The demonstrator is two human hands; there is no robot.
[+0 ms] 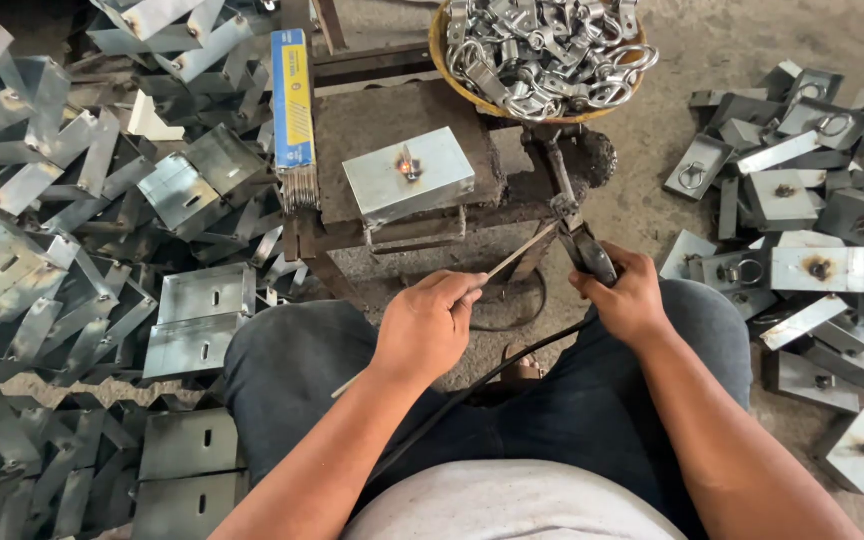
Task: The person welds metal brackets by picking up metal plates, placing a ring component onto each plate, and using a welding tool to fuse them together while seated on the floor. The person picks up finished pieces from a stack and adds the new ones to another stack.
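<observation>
My left hand (427, 325) pinches a thin welding rod (517, 252) that slants up to the right. Its far end meets the jaws of a dark electrode holder (584, 250), which my right hand (630, 298) grips by the handle. A black cable (482, 385) runs from the holder down across my lap. Just beyond the hands, a bent galvanised metal bracket (409, 177) with a glowing weld spot lies on a small rusty work stand (372, 125).
A yellow basin (436, 40) of shiny metal shackles sits at the stand's far right. A blue and yellow box of rods (293, 95) lies along its left edge. Unwelded brackets (72, 200) are heaped on the left, welded ones (812, 240) on the right floor.
</observation>
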